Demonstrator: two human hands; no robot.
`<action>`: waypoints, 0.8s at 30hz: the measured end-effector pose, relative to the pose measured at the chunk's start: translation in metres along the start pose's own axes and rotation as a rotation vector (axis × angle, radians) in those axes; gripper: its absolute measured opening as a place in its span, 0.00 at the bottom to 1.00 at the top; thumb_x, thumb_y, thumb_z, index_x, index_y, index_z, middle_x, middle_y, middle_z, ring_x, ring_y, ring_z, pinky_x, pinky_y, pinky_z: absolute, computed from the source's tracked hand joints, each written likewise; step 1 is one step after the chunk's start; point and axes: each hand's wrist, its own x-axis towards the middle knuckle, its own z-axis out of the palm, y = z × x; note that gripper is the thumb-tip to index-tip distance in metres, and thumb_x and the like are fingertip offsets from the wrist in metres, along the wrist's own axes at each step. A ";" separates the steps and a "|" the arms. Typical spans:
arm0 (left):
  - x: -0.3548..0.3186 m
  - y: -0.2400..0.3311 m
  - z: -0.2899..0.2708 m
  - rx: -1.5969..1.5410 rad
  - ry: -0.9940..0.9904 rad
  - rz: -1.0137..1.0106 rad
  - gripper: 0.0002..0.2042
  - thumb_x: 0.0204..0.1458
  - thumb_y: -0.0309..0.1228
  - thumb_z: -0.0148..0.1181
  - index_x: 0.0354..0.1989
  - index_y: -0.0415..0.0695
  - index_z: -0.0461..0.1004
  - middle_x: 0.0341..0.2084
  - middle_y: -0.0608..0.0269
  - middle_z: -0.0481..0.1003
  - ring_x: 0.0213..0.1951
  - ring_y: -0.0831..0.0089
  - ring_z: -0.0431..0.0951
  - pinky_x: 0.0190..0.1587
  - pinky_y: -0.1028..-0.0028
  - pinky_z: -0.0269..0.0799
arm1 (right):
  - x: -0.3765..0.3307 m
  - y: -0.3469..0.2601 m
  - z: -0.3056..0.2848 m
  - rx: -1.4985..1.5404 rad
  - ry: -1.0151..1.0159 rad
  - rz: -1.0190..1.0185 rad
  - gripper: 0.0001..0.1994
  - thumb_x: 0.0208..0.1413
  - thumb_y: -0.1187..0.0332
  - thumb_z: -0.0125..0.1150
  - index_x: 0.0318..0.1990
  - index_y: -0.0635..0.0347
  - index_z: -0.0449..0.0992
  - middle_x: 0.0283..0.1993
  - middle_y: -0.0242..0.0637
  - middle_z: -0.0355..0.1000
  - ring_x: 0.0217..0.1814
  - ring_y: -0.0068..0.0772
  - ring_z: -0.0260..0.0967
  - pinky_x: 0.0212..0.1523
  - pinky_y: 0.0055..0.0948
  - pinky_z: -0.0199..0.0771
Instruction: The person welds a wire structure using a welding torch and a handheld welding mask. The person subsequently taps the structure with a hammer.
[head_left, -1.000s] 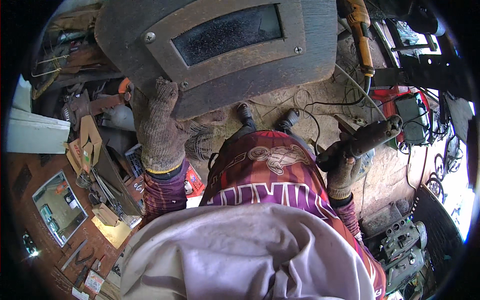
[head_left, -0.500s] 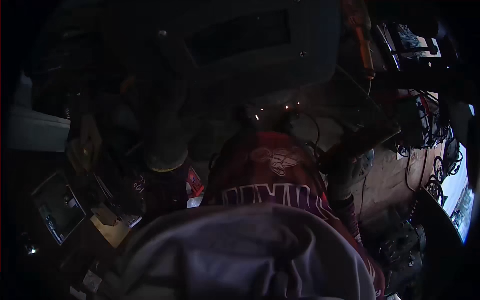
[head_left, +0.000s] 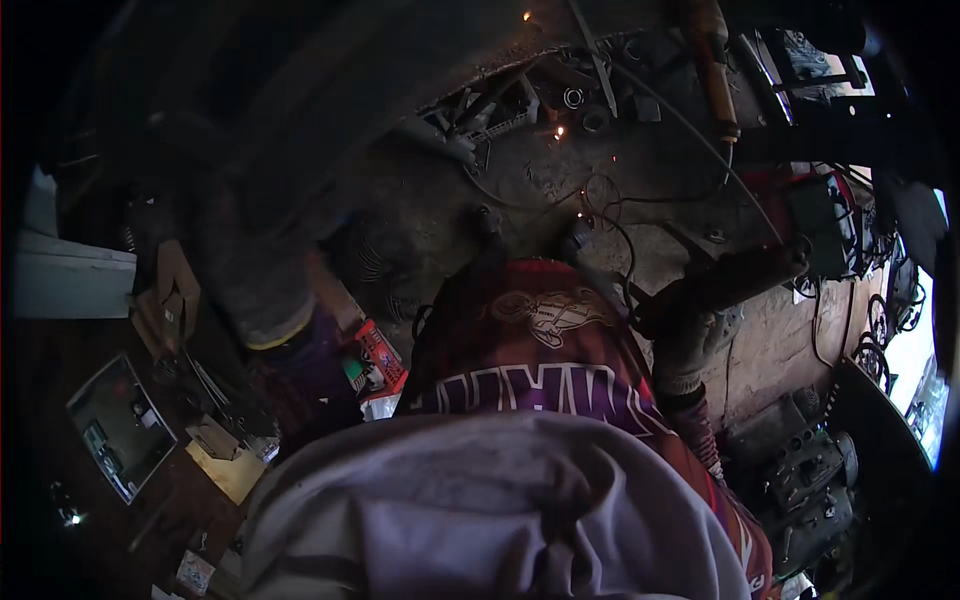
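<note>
My right hand (head_left: 692, 352), in a grey work glove, is closed around the dark handle of a welding electrode holder (head_left: 755, 280). A thin welding rod (head_left: 722, 158) slants from its jaw up and left toward the far metal edge. At the left, my left hand (head_left: 250, 275) wears a grey glove with a yellow-edged cuff; its fingers are lost in the dark. The glove reaches up to a large dark welding shield (head_left: 300, 90), blurred by motion. Small orange sparks (head_left: 560, 132) glow above the floor and near the edge of the dark work surface.
An orange-brown tool (head_left: 714, 75) hangs at the upper right with a cable. A dark box-shaped machine (head_left: 825, 225) with cables stands at the right. Scrap metal (head_left: 500, 110) lies ahead. A red carton (head_left: 382, 358) and a framed mirror-like panel (head_left: 122, 428) are at the left.
The shield has swung up and left with my left hand, uncovering the floor and scrap ahead. The picture is brighter. My right hand and the holder have hardly moved.
</note>
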 end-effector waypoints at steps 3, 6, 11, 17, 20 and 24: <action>0.014 0.020 -0.029 0.575 0.144 0.306 0.28 0.54 0.39 0.62 0.59 0.40 0.63 0.52 0.56 0.71 0.51 0.61 0.73 0.48 0.63 0.75 | 0.000 -0.005 0.006 -0.018 -0.017 0.076 0.42 0.53 0.34 0.53 0.57 0.69 0.62 0.29 0.37 0.71 0.21 0.25 0.65 0.22 0.23 0.64; 0.022 0.029 -0.042 0.575 0.102 0.248 0.29 0.52 0.41 0.65 0.59 0.43 0.62 0.51 0.57 0.70 0.52 0.61 0.72 0.47 0.64 0.74 | -0.001 -0.004 0.005 -0.002 -0.049 0.132 0.42 0.53 0.33 0.54 0.57 0.67 0.62 0.28 0.36 0.70 0.21 0.23 0.64 0.20 0.22 0.62; 0.016 0.017 -0.037 0.918 -0.030 0.413 0.24 0.57 0.40 0.58 0.60 0.45 0.62 0.51 0.55 0.71 0.49 0.61 0.74 0.42 0.61 0.77 | -0.002 -0.002 0.010 0.044 -0.022 0.096 0.41 0.52 0.35 0.57 0.57 0.65 0.62 0.29 0.35 0.70 0.21 0.23 0.66 0.19 0.20 0.62; -0.003 -0.001 0.001 0.221 0.097 -0.001 0.25 0.60 0.42 0.53 0.61 0.44 0.60 0.52 0.48 0.69 0.44 0.53 0.79 0.25 0.55 0.84 | 0.000 -0.004 0.010 0.043 -0.030 0.141 0.40 0.51 0.36 0.59 0.57 0.64 0.62 0.30 0.34 0.70 0.22 0.23 0.68 0.18 0.20 0.62; -0.008 -0.008 0.017 0.056 0.018 -0.137 0.24 0.53 0.32 0.62 0.57 0.41 0.63 0.47 0.55 0.71 0.43 0.59 0.79 0.36 0.59 0.85 | -0.001 -0.004 0.012 0.075 -0.033 0.129 0.41 0.50 0.35 0.60 0.57 0.65 0.63 0.29 0.34 0.70 0.22 0.23 0.68 0.18 0.20 0.62; -0.017 -0.012 0.042 0.107 0.030 -0.136 0.25 0.51 0.31 0.64 0.57 0.41 0.63 0.46 0.58 0.71 0.44 0.61 0.78 0.37 0.64 0.84 | 0.000 -0.004 0.014 0.046 -0.006 0.121 0.41 0.50 0.35 0.60 0.57 0.65 0.63 0.29 0.34 0.70 0.22 0.24 0.68 0.18 0.21 0.63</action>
